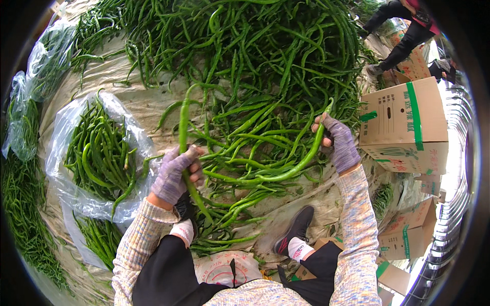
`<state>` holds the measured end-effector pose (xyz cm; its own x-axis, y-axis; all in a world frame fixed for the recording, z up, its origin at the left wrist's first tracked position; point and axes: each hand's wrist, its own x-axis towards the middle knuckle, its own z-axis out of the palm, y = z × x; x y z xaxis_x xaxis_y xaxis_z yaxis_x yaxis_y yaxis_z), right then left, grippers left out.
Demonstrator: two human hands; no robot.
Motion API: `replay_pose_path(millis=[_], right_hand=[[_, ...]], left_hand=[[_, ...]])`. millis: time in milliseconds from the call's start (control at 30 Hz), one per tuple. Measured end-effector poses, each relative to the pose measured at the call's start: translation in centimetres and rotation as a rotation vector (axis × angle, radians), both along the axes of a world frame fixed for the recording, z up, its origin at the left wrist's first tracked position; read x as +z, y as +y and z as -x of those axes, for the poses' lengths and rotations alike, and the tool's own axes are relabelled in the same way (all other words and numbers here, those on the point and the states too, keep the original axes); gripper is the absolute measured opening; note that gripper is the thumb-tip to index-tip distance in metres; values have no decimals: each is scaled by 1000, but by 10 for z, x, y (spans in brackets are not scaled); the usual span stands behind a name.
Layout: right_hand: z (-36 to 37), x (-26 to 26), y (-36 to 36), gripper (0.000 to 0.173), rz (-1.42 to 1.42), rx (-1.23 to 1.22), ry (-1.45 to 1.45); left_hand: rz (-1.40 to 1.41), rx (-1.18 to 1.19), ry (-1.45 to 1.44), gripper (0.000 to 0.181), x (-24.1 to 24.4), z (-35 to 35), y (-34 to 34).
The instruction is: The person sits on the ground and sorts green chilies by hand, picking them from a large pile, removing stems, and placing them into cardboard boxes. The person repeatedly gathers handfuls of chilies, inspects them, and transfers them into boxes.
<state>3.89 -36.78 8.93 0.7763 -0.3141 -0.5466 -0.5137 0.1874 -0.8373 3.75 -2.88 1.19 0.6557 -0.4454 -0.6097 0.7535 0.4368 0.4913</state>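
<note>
My left hand (179,172), in a purple fingerless knit glove, grips a long green chili pepper (184,118) that stands roughly upright in the view. In the same kind of glove, my right hand (337,139) holds another long green pepper (306,158) near its stem end; its curved body hangs down to the left. Between the hands, loose long peppers (249,153) lie on the cloth sheet. Left of my left hand, a clear plastic bag (63,134) stands open around a bundle of peppers (101,153).
A large heap of green peppers (245,49) rises ahead. Cardboard boxes with green tape (405,118) stand at the right, more boxes (407,233) below. Further plastic-covered peppers (49,57) line the left. Another person's leg (405,42) shows at upper right. A printed sack (227,267) lies beneath me.
</note>
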Motion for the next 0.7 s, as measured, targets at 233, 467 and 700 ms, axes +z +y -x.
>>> replay_pose_path(millis=[233, 467, 700], right_hand=[[16, -53, 89, 22, -53, 151, 114], [30, -106, 132, 8, 239, 231, -18], [21, -133, -16, 43, 1431, 684, 655]], left_hand=[[40, -246, -151, 41, -6, 14, -18], [-83, -264, 21, 28, -21, 32, -1], [-32, 20, 144, 18, -31, 16, 14]])
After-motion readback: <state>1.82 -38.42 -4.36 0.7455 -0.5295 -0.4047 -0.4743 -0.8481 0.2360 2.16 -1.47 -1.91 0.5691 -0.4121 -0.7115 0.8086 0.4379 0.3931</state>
